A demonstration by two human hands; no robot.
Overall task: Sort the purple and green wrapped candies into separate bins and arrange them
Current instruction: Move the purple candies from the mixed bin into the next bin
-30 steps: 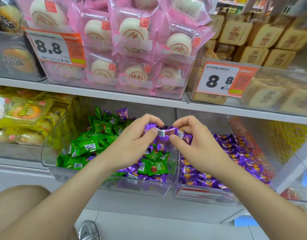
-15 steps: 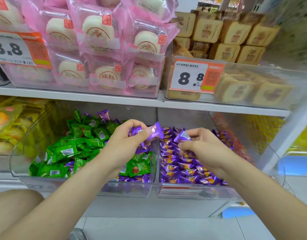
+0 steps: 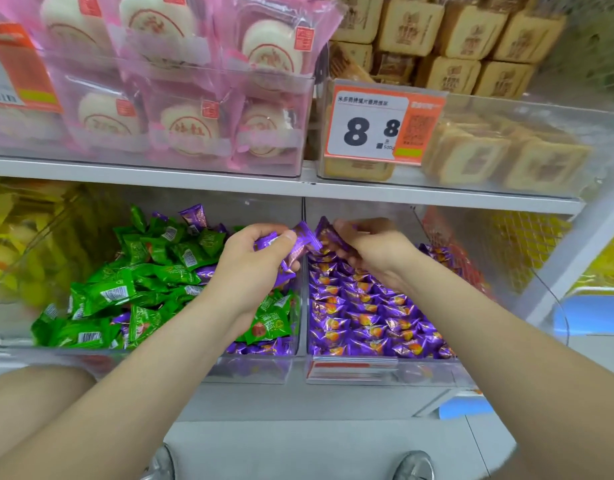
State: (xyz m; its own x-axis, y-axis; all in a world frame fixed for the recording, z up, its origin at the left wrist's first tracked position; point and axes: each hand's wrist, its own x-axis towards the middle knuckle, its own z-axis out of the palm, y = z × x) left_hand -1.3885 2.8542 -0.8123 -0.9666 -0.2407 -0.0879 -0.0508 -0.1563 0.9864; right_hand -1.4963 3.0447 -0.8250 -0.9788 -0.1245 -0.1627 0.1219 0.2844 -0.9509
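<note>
Two clear bins stand side by side on the lower shelf. The left bin holds mostly green wrapped candies, with purple ones mixed in along its right side and top. The right bin is filled with purple wrapped candies. My left hand hovers over the left bin's right edge and grips a bunch of purple candies. My right hand is over the back of the right bin, its fingers curled around a purple candy.
The white shelf board runs just above the bins. Above it stand bins of pink-wrapped cakes and brown pastries with a price tag. A bin of yellow packets sits at far left. Floor and shoes lie below.
The view has shifted left so both bins sit further right. My left hand still holds purple candies near the divider; my right hand has lifted slightly at the right bin's back.
</note>
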